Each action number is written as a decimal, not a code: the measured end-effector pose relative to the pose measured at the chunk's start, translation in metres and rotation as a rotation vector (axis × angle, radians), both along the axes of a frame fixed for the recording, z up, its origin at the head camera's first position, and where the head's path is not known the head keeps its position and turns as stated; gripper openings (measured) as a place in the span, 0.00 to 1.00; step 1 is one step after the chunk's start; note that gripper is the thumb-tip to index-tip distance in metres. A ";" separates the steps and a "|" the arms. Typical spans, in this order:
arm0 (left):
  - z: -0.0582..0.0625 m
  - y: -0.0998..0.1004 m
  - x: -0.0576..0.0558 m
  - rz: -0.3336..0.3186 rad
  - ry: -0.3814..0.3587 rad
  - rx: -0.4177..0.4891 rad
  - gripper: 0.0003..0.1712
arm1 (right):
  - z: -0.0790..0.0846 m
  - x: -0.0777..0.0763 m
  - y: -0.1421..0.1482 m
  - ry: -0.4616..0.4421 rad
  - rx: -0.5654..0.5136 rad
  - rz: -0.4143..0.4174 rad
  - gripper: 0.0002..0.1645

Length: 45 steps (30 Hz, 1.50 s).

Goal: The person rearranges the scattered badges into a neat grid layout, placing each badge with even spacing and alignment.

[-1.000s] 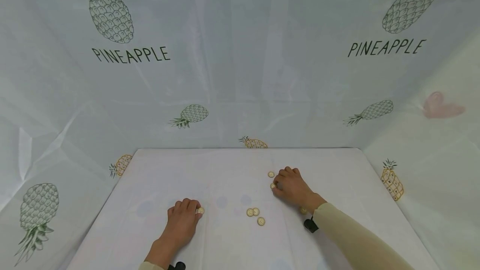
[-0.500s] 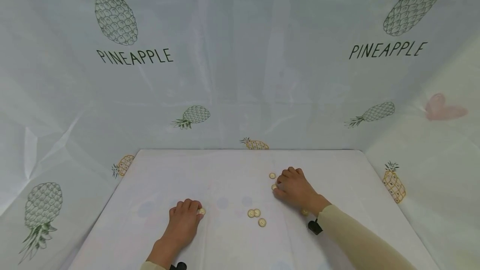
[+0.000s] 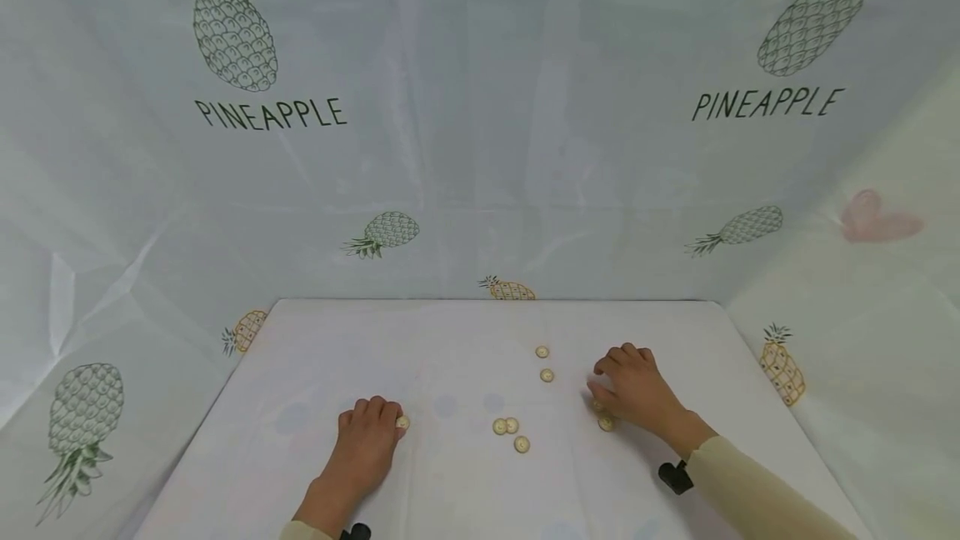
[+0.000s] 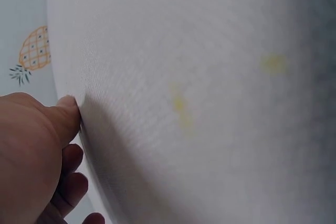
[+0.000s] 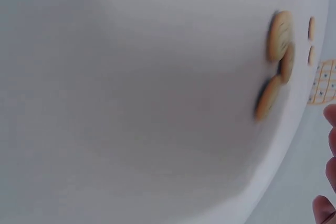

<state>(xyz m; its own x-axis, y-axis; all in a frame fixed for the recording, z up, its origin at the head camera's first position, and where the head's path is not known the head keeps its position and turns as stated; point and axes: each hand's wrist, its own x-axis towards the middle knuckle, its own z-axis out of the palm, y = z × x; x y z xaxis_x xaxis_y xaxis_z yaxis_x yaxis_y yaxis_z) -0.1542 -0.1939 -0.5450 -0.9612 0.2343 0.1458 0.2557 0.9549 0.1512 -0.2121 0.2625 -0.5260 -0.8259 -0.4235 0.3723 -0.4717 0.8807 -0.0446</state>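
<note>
In the head view my left hand rests on the table at the left. Its thumb and forefinger pinch a small round wooden disc lying flat. The left wrist view shows the left thumb against the cloth, with the disc hidden. My right hand is over the right side of the table, fingers loosely bent and thumb apart from them. Below its thumb lie two discs, one half-hidden and one nearer. The right wrist view shows its fingers at the edge, holding nothing visible.
Two discs touch, left and right, with another disc just nearer. Farther back lie an upper disc and a lower disc. A white cloth covers the table; a pineapple-print sheet hangs behind.
My right hand has let go of the lower back disc and moved right and a little nearer, to the two discs there. The left hand stays where it was.
</note>
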 end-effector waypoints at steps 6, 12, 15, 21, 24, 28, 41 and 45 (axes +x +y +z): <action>0.001 0.001 0.000 0.015 -0.036 0.002 0.12 | -0.001 0.015 0.022 -0.016 -0.031 -0.047 0.09; -0.002 0.002 -0.001 0.025 -0.038 -0.005 0.13 | -0.005 0.026 0.036 -0.032 -0.033 -0.083 0.07; -0.004 0.002 0.000 0.028 -0.035 0.008 0.13 | -0.008 0.032 0.040 -0.066 -0.034 -0.068 0.07; -0.004 0.001 0.000 0.033 -0.029 0.022 0.12 | -0.015 0.038 0.037 -0.106 -0.017 -0.033 0.10; -0.002 0.002 0.001 0.031 -0.024 0.031 0.12 | -0.018 0.040 0.034 -0.084 -0.011 -0.027 0.09; -0.001 0.003 0.002 0.033 -0.033 0.035 0.12 | -0.019 0.041 0.033 -0.070 0.002 -0.019 0.08; 0.000 0.004 0.002 0.035 -0.035 0.029 0.12 | -0.011 0.045 0.043 -0.118 -0.033 -0.058 0.07; 0.001 0.004 0.002 0.039 -0.044 0.030 0.12 | -0.014 0.044 0.041 -0.116 -0.019 -0.117 0.09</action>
<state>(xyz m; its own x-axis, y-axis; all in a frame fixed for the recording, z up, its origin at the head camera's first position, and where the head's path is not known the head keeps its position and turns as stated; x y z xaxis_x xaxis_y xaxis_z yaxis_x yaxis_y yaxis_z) -0.1518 -0.1897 -0.5445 -0.9750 0.1932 0.1097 0.2113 0.9588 0.1898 -0.1681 0.3033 -0.5396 -0.9073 -0.3152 0.2783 -0.3563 0.9278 -0.1105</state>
